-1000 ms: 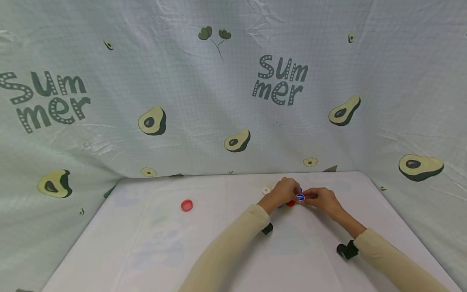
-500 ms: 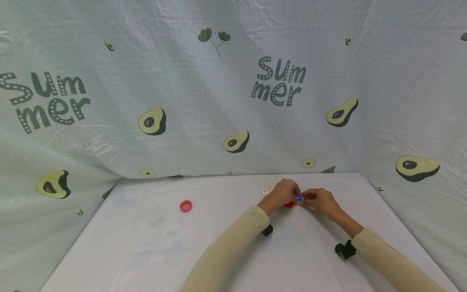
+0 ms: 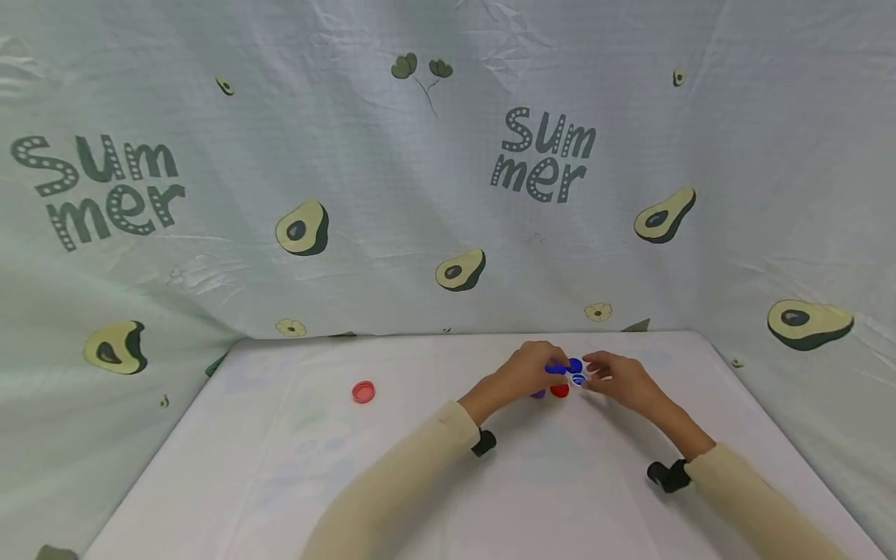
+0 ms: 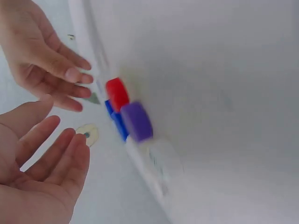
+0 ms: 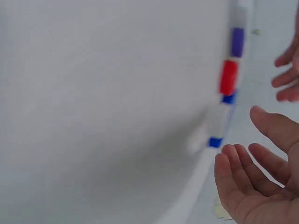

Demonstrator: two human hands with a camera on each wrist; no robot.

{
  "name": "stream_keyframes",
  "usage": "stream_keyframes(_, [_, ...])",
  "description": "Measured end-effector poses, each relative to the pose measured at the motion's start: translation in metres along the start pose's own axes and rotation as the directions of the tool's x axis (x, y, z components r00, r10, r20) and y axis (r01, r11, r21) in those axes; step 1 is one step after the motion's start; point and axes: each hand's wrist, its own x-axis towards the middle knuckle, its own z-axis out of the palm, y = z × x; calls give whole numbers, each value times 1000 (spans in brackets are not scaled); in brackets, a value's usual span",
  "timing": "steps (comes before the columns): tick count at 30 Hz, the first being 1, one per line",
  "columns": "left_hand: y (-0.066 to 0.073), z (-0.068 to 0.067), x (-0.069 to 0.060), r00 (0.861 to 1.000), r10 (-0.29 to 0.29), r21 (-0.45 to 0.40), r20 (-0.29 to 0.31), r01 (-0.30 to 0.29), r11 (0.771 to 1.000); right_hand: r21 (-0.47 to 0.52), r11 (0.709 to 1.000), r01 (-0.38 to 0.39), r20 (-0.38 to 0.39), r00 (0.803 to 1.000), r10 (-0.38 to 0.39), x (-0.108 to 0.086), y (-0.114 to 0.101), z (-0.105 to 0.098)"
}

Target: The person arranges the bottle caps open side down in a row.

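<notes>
A cluster of small bottle caps stands near the table's far edge: a red cap [image 3: 559, 391], a purple cap [image 3: 537, 393], blue caps [image 3: 575, 365] and a white-rimmed cap with a blue centre [image 3: 579, 380]. My left hand [image 3: 526, 370] hovers at the cluster's left side, its fingers apart and partly covering a blue cap. On the other side is my right hand [image 3: 624, 381], fingers loosely bent beside the white-rimmed cap; I cannot tell whether they touch it. Both wrist views show nothing held in the left hand [image 4: 46, 163] or the right hand [image 5: 266, 172].
A lone red cap [image 3: 363, 391] lies on the white tabletop [image 3: 315, 467] to the left. A printed curtain [image 3: 378, 171] hangs behind the table's back edge. Black wrist cameras [image 3: 670, 476] sit under both forearms.
Both hands have parted: the left has let go and drawn back leftward, the right slightly rightward. The white-rimmed cap between them and more blue caps now show.
</notes>
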Motion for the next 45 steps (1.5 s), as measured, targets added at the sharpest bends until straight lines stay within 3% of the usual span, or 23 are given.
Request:
stream_keyframes(3, [-11, -15, -24, 999, 43, -40, -2, -43, 998, 25, 997, 76, -32, 997, -76, -2, -15, 1])
stream_keyframes(8, [-37, -34, -59, 996, 87, -17, -25, -87, 996, 94, 980, 173, -46, 985, -169, -1, -42, 12])
stream_keyframes(16, [-84, -53, -114, 997, 53, -1, -62, -53, 999, 215, 945, 248, -13, 968, -251, 5, -76, 44])
stream_keyframes(23, [-114, -72, -158, 988, 59, 23, -140, -56, 998, 274, 914, 298, 31, 947, -319, 21, -102, 66])
stream_keyframes(26, [-125, -79, -173, 986, 7, 23, -169, -3, 1000, 293, 899, 327, 58, 932, -358, 27, -114, 76])
stream_keyframes(31, [-141, -88, -192, 971, -109, -1, -211, 111, 994, 292, 880, 376, 109, 900, -421, 39, -136, 98])
stream_keyframes(39, [-160, -96, -209, 942, -151, -8, -300, 156, 988, 325, 860, 393, 157, 875, -459, 62, -169, 138])
stream_keyframes(45, [-173, -102, -215, 939, -190, -25, -286, 191, 981, 333, 861, 385, 171, 873, -456, 77, -188, 160])
